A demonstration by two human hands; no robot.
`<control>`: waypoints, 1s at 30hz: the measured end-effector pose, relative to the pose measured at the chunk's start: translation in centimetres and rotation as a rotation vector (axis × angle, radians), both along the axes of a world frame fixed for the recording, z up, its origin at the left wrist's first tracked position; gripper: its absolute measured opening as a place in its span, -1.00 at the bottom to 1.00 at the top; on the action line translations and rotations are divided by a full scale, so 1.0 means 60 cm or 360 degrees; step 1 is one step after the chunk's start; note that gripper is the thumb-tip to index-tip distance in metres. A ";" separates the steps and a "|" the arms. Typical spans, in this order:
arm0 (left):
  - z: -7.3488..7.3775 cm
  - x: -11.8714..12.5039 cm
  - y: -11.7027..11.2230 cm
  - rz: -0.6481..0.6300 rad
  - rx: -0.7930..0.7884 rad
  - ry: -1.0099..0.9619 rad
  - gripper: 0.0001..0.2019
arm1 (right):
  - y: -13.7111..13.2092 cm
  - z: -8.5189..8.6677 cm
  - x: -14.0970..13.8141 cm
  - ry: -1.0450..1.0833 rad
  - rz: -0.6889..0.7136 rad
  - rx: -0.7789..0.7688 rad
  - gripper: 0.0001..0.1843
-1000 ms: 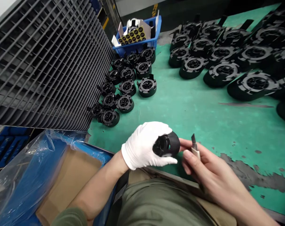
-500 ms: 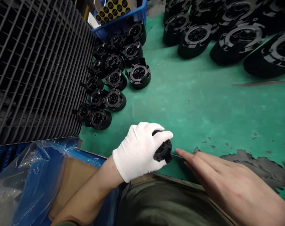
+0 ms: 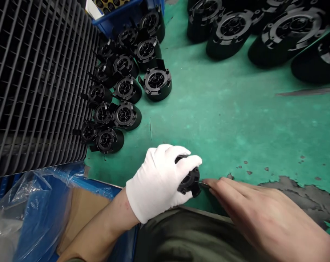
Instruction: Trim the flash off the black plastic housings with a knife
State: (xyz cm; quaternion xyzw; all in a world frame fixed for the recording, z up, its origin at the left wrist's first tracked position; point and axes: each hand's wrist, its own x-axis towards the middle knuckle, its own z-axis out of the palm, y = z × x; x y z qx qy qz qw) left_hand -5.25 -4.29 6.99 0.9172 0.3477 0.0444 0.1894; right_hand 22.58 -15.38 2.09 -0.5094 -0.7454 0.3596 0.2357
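Observation:
My left hand [image 3: 162, 180], in a white glove, is closed around a round black plastic housing [image 3: 189, 183]. Its fingers cover much of the housing, but the ribbed open face and a tab at the rim show. My bare right hand [image 3: 254, 207] is closed on a thin, shiny metal blade [image 3: 202, 183], whose handle is hidden in the fingers. The blade's tip meets the housing's right edge; whether it presses in, I cannot tell.
Several similar black housings [image 3: 157, 82] stand in rows at left on the green tabletop [image 3: 222, 120]. Larger black cylinders [image 3: 230, 32] stand at the back right. Beside them are a black grid rack [image 3: 39, 83], a blue bin [image 3: 121, 16] and plastic film [image 3: 23, 218] over a blue crate.
The blade in my right hand has come left to the housing's edge. My left hand keeps its hold, with the housing slightly lower in view. The whole view has shifted a little.

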 end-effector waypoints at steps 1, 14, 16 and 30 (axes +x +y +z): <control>0.000 0.000 -0.001 0.0001 0.0004 0.0000 -0.40 | 0.011 0.008 -0.002 0.0071 0.0020 -0.0072 -0.65; -0.001 0.000 0.001 -0.0011 -0.0025 0.0022 -0.40 | 0.038 0.024 -0.002 0.0189 0.0053 -0.0441 -0.36; -0.001 0.000 0.001 -0.0010 -0.0018 0.0018 -0.39 | 0.044 0.033 -0.003 0.0211 0.0062 -0.0451 -0.30; 0.007 -0.002 0.006 -0.0083 0.0054 0.0037 -0.50 | 0.033 0.031 -0.002 0.0087 0.0145 -0.0238 -0.62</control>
